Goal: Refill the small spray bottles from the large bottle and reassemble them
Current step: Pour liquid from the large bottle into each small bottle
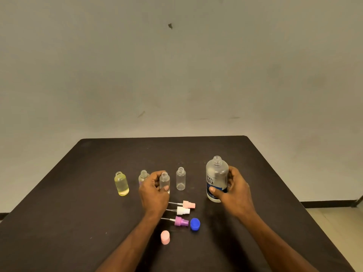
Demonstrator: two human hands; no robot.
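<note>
My right hand [234, 190] grips the large clear bottle [216, 173], which stands upright and uncapped on the dark table [78, 203]. My left hand [153, 191] holds a small clear bottle [164, 180], open at the neck. Another small empty bottle [181, 178] stands just right of it, and a third small bottle [143, 176] is partly hidden behind my left hand. Three spray heads lie in front: pink [188, 204], white [182, 210] and purple [181, 221]. A blue cap [195, 224] lies beside the purple head.
A yellow-tinted bottle [121, 183] stands at the left of the row. A pink cap [165, 237] stands nearest me. The table's far edge meets a plain wall; its right edge drops to a tiled floor.
</note>
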